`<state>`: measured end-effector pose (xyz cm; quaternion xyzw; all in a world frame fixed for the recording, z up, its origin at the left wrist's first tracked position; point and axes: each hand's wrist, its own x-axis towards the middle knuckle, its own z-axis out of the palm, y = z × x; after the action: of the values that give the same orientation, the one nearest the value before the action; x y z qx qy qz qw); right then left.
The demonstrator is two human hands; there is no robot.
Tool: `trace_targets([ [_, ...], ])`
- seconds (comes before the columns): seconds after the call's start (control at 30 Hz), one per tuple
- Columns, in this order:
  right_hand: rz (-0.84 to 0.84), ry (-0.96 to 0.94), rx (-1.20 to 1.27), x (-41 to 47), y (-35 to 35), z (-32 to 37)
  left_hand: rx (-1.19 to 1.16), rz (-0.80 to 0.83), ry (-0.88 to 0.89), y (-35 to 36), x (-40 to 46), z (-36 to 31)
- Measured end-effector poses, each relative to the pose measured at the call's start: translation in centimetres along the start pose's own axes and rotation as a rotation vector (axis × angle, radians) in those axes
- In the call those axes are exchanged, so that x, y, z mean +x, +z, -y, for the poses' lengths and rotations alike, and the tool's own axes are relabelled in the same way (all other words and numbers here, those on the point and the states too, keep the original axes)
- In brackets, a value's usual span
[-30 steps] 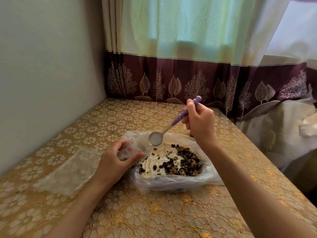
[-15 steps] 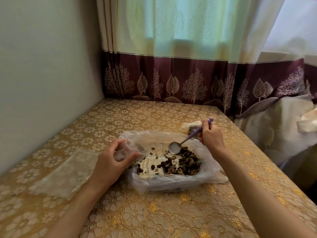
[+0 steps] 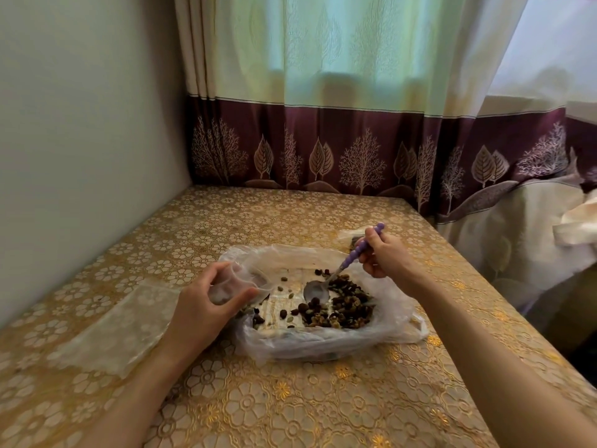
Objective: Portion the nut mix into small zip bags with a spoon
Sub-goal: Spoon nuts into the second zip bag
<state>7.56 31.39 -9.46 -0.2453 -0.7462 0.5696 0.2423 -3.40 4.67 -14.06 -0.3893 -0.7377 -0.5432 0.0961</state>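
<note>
- The wide clear plastic bag spread open on the gold floral tablecloth is my landmark; the dark nut mix is heaped toward its right side, with loose pieces scattered left.
- A flat stack of clear empty zip bags lies left of that bag.
- My left hand is curled round a small clear zip bag, pinching it at the big bag's left rim.
- My right hand is closed on the purple beaded handle of a metal spoon, its bowl resting in the bag just left of the heap.
- Behind the bag's far right corner, a small filled bag peeks out.
- Farther back hangs a maroon-bordered curtain.
</note>
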Motion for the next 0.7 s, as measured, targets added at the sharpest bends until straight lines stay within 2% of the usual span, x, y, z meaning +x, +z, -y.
trace_targets([
  [0.23,0.042,0.022,0.021,-0.7,-0.1,0.1,0.016,-0.009,0.010,0.0,0.1,0.4],
  [0.47,0.236,0.118,-0.090,-1.1,0.6,0.3,0.005,-0.010,0.008,0.0,0.1,0.3],
  [0.7,0.154,0.161,-0.069,-0.5,0.4,-0.5,-0.004,-0.004,-0.014,-0.2,0.1,-0.2],
])
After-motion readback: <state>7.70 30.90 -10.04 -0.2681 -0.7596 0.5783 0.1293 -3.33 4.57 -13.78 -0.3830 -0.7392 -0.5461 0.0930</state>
